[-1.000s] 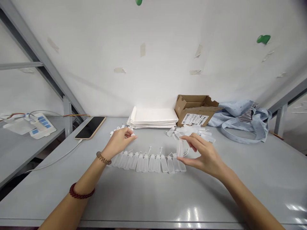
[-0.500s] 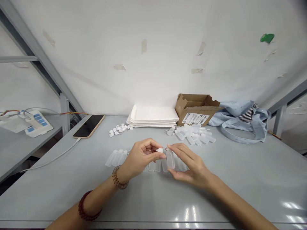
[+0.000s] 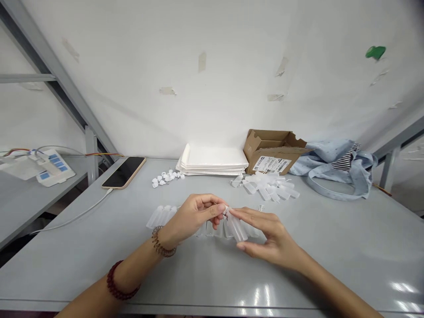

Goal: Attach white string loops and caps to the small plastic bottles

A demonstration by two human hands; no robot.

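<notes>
Between the thumb and fingers of my right hand [image 3: 270, 234] is a small translucent plastic bottle [image 3: 237, 227], tilted with its neck toward the upper left. My left hand [image 3: 194, 218] pinches a small white cap [image 3: 226, 209] at the bottle's mouth; the fingers mostly cover it, and I cannot tell how far it sits on the neck. Under and behind my hands lies a row of similar bottles [image 3: 161, 216], partly hidden. Farther back at the left is a cluster of loose white caps [image 3: 168, 177]. A heap of more bottles [image 3: 267, 186] lies at the back right.
A stack of white padded envelopes [image 3: 213, 161] and an open cardboard box [image 3: 274, 152] stand against the wall. Light blue cloth [image 3: 341, 170] lies at the right. A phone [image 3: 124, 172] with a charging cable is at the left, near a power strip [image 3: 54, 168].
My left hand has brought the cap onto the bottle's mouth, closing the small gap between them. My right hand has tilted the bottle, its base swinging right.
</notes>
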